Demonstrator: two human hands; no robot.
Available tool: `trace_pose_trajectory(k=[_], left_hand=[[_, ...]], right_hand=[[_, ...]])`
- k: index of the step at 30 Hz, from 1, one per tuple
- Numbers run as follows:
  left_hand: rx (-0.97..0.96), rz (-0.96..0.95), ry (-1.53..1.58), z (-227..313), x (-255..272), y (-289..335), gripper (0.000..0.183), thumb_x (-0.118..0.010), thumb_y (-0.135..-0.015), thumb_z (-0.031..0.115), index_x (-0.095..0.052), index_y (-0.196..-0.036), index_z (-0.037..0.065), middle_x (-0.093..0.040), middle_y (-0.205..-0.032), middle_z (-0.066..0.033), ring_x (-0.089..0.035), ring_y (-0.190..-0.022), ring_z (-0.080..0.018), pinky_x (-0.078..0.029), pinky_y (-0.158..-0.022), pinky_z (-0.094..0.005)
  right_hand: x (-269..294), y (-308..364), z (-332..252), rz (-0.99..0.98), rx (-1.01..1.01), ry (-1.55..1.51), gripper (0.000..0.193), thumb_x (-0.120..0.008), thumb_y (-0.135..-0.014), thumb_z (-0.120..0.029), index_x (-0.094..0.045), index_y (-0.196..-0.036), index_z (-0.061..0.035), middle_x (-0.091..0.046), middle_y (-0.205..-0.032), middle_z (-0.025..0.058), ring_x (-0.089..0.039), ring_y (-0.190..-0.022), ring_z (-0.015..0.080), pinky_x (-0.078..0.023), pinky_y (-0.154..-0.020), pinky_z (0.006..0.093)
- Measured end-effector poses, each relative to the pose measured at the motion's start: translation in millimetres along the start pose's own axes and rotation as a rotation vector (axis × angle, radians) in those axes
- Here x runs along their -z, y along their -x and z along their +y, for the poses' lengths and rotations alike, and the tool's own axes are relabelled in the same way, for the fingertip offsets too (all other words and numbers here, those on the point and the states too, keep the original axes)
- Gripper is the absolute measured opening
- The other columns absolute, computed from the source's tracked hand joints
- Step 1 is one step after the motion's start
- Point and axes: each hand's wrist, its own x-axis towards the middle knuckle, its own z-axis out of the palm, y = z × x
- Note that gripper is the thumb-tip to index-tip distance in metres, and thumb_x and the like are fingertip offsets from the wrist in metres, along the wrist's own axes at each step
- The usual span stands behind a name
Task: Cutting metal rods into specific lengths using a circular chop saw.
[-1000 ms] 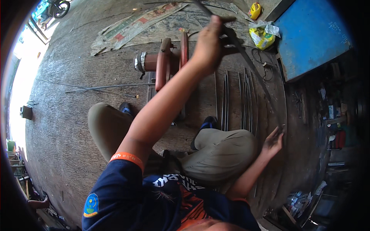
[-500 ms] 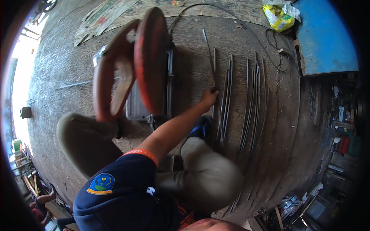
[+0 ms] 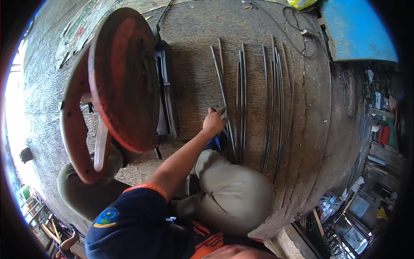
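Note:
My left hand (image 3: 214, 121) reaches out over the floor with its fingers apart, open. Its fingertips are at the side of a thin metal rod (image 3: 218, 73), which lies slanting beside other rods; whether they touch it I cannot tell. Close to the right lies a small group of metal rods (image 3: 241, 103), and beyond it a second bunch of rods (image 3: 271, 99). A cut-off saw with a red round guard (image 3: 123, 82) and a red loop handle (image 3: 73, 129) stands left of the hand. My right hand is out of view.
My bent knee (image 3: 237, 190) and dark blue shoe (image 3: 220, 140) are just below the hand. A blue panel (image 3: 358, 32) stands at the far right, near a cable (image 3: 297, 52) and a yellow bag (image 3: 302, 3). Cluttered scrap (image 3: 345, 228) lines the lower right.
My left hand has let go of the slanting rod and spread its fingers. That rod now lies beside the others. The view has shifted, so the saw appears farther left.

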Motion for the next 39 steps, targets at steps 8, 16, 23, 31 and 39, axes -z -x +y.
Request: trace_pose_trajectory(k=[8,16,23,31,39], left_hand=[[-0.304,0.227,-0.021,-7.9,68.1,135.5,0.037,-0.06,-0.075,0.02,-0.056,-0.11,0.006,-0.053,-0.095,-0.0272,-0.056,-0.085,-0.0423,-0.047,-0.077,-0.0457],[-0.696,0.431,-0.179,61.4,193.3,233.9,0.025,-0.063,-0.074,0.013,-0.06,-0.097,0.005,-0.055,-0.081,-0.0145,-0.057,-0.068,-0.0323,-0.048,-0.059,-0.0383],[-0.811,0.767,-0.821,83.7,319.9,250.7,0.028,-0.064,-0.074,0.014,-0.062,-0.101,0.012,-0.055,-0.097,-0.0083,-0.053,-0.093,-0.027,-0.044,-0.079,-0.0383],[-0.766,0.594,-0.963,44.4,354.5,235.6,0.038,-0.061,-0.076,0.033,-0.059,-0.113,0.027,-0.045,-0.131,-0.0035,-0.036,-0.124,-0.0283,-0.023,-0.099,-0.0596],[-0.709,0.596,-0.937,51.5,349.5,239.5,0.035,-0.059,-0.079,0.039,-0.061,-0.112,0.027,-0.047,-0.13,-0.0025,-0.046,-0.116,-0.0256,-0.032,-0.094,-0.0505]], right_hand=[[-32.3,65.7,-50.2,-0.068,0.081,0.052,0.042,-0.056,-0.086,-0.026,-0.05,-0.12,-0.0029,-0.057,-0.111,0.0161,-0.057,-0.102,0.0234,-0.046,-0.086,0.0333],[-99.6,108.0,-95.3,-0.258,0.11,0.129,0.042,-0.057,-0.084,-0.027,-0.051,-0.12,-0.0044,-0.058,-0.11,0.0168,-0.057,-0.102,0.0236,-0.047,-0.084,0.0337],[-221.9,145.4,-190.2,-0.945,0.798,1.131,0.048,-0.062,-0.08,-0.027,-0.049,-0.121,-0.0055,-0.06,-0.103,0.0192,-0.061,-0.091,0.0323,-0.049,-0.08,0.0395],[-346.6,185.2,-101.4,-0.508,0.95,0.116,0.025,-0.056,-0.084,-0.025,-0.059,-0.097,-0.0035,-0.061,-0.095,0.0193,-0.06,-0.088,0.0356,-0.047,-0.073,0.0425],[-300.8,203.7,232.8,-0.334,-1.32,-0.353,0.041,-0.047,-0.083,-0.04,-0.056,-0.098,-0.0038,-0.061,-0.084,0.0096,-0.058,-0.069,0.0215,-0.047,-0.056,0.0347]])
